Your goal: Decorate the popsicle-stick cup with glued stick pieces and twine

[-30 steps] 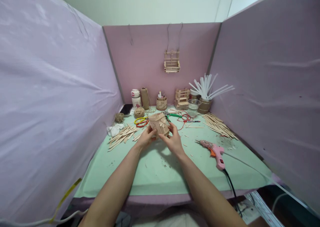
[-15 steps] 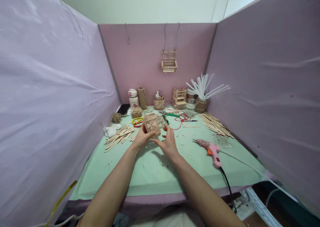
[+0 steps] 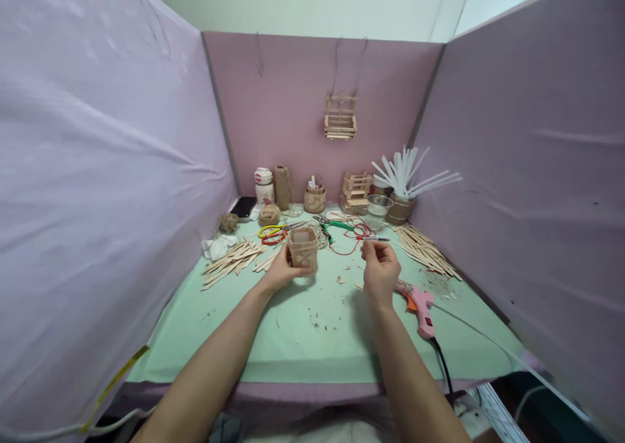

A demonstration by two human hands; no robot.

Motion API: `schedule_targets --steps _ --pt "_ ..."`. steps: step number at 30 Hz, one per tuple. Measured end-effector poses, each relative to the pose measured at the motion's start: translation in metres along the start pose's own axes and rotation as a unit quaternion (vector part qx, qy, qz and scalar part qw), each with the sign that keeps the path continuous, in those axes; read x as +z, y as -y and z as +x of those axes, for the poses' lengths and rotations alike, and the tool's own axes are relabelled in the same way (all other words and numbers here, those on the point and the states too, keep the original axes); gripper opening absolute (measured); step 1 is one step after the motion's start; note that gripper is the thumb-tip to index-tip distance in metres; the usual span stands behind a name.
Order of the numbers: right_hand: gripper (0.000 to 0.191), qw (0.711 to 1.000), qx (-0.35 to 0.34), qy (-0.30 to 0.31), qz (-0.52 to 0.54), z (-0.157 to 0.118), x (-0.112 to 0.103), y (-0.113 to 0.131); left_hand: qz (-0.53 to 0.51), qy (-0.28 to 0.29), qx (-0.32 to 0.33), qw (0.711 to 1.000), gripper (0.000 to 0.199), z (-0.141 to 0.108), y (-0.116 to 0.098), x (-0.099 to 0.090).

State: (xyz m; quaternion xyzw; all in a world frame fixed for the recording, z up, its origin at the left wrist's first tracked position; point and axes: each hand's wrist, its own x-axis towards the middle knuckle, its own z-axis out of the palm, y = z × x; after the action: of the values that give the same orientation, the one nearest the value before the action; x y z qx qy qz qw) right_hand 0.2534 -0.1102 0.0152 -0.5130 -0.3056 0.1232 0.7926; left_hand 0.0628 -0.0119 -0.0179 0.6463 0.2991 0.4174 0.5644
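Observation:
A small wooden craft-stick box (image 3: 303, 247), with a petal-like pattern on its front, is held above the table by my left hand (image 3: 283, 270). The fingers wrap its left side and the thumb lies along its lower edge. Its open top tips toward me, so part of the inside shows. My right hand (image 3: 381, 270) is raised apart from the box, thumb and fingertips pinched together. Whatever may be between them is too small to make out. Just beyond the right hand lies the pink glue gun (image 3: 417, 303), its nozzle end hidden behind the hand and wrist.
Loose craft sticks lie in piles at left (image 3: 233, 264) and right (image 3: 430, 253). Scissors (image 3: 273, 234), pliers (image 3: 339, 224) and red cord (image 3: 361, 228) are behind the box. Farther back stand a water cup (image 3: 377, 212) and a pot of glue sticks (image 3: 401, 208). A wooden rack (image 3: 340, 117) hangs on the partition.
My right hand has left the box's side, moved right and closed into a pinch. The box has turned in my left hand, bringing its opening into view. The camera view has shifted slightly.

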Motion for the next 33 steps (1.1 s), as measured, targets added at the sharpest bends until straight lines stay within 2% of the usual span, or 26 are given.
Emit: schedule_targets --steps 3,8,15,17,20,21,23,24,26,28,31,33 --pt "0.030 1.000 -0.009 0.014 -0.006 -0.004 -0.002 0.007 0.060 0.029 -0.009 0.998 0.087 -0.004 0.005 0.006" --pt "0.047 0.996 -0.022 0.083 -0.029 -0.016 0.004 0.014 0.136 -0.006 0.015 0.991 0.092 -0.007 0.010 0.007" --pt "0.046 0.991 -0.039 0.120 -0.040 -0.019 0.014 0.027 0.158 -0.004 0.024 0.987 0.095 -0.010 0.008 0.001" --pt "0.046 0.990 -0.055 0.126 -0.036 -0.016 0.015 0.033 0.149 -0.047 0.068 0.985 0.079 -0.010 0.003 -0.003" --pt "0.048 0.988 -0.079 0.134 -0.018 -0.011 0.014 0.040 0.142 -0.184 0.159 0.960 0.032 -0.007 -0.005 -0.011" --pt "0.048 0.987 -0.086 0.134 -0.021 -0.009 0.014 0.042 0.146 -0.236 0.181 0.944 0.026 -0.006 -0.007 -0.015" --pt "0.048 0.985 -0.095 0.133 -0.050 -0.003 0.012 0.045 0.156 -0.325 0.199 0.911 0.032 -0.001 -0.007 -0.024" --pt "0.048 0.984 -0.100 0.132 -0.068 0.000 0.010 0.047 0.155 -0.358 0.196 0.900 0.029 0.002 -0.006 -0.028" --pt "0.045 0.980 -0.111 0.134 -0.091 0.009 0.007 0.048 0.119 -0.415 0.177 0.885 0.011 0.009 -0.002 -0.035" --pt "0.040 0.978 -0.119 0.141 -0.099 0.022 0.005 0.047 0.052 -0.444 0.147 0.882 0.024 0.015 0.003 -0.041" --pt "0.020 0.975 -0.100 0.166 -0.111 0.046 0.004 0.041 -0.026 -0.430 0.100 0.897 0.021 0.019 0.007 -0.048" --pt "0.019 0.971 -0.086 0.186 -0.119 0.065 0.006 0.034 -0.047 -0.429 0.075 0.899 0.025 0.019 0.007 -0.052"
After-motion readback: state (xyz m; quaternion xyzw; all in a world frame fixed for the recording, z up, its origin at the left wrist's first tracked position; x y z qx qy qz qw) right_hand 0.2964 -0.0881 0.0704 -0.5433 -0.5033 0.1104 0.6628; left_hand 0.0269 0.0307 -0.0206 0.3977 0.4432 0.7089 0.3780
